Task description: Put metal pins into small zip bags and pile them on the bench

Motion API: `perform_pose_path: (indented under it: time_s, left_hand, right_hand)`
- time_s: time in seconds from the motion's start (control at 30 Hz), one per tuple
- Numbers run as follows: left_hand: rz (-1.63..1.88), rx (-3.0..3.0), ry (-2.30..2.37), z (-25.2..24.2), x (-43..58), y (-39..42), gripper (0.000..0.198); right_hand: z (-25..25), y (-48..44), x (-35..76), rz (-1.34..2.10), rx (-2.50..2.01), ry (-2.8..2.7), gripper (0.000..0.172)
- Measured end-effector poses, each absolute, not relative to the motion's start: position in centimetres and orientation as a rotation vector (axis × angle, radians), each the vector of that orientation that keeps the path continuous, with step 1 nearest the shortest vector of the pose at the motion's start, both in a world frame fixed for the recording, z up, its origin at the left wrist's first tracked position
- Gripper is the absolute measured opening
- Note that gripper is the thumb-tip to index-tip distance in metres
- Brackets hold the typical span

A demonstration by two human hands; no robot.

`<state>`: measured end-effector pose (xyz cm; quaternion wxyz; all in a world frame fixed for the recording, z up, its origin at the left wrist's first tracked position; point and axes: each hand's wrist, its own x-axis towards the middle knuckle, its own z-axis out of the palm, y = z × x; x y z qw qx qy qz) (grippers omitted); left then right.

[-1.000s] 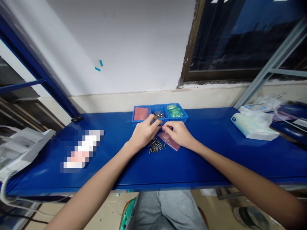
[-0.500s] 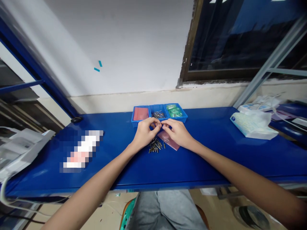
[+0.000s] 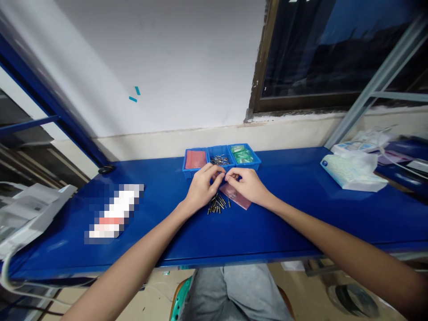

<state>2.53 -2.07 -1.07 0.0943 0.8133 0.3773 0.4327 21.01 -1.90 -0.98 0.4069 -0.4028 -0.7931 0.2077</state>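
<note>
Both hands meet over the blue table, thumbs and fingertips pinched, just in front of a blue three-part bin [image 3: 189, 173]. My left hand [image 3: 203, 186] is closed; anything between its fingertips is too small to make out. My right hand [image 3: 249, 183] is also closed in a pinch close to the left fingertips, and what it grips is hidden. Below the hands lies a small pile of thin metal pins with brass-coloured ends [image 3: 216, 205]. A pink plastic bag [image 3: 243, 203] lies partly under my right hand. The bin holds pink bags [image 3: 195, 159], more metal pins [image 3: 220, 159] and green packets [image 3: 243, 155].
At the right of the blue table [image 3: 287, 232] is a tissue pack [image 3: 354, 174]. White equipment [image 3: 36, 214] with cables stands at the left edge, near a blurred-out flat item [image 3: 117, 211]. A wall and window [image 3: 310, 53] rise behind.
My fingertips have drawn slightly apart and the right hand has shifted a little. The view has moved slightly. The pin pile and pink bag lie as before.
</note>
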Motion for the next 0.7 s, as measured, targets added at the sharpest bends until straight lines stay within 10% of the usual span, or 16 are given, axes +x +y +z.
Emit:
perform_pose_path:
  time_s: [0.7]
  left_hand:
    - [1.384, 2.265, 1.066, -1.52, 2.16, -1.47, 0.027]
  right_hand:
    - [-1.42, -1.85, 21.17, 0.232, -0.960, -2.085, 0.007]
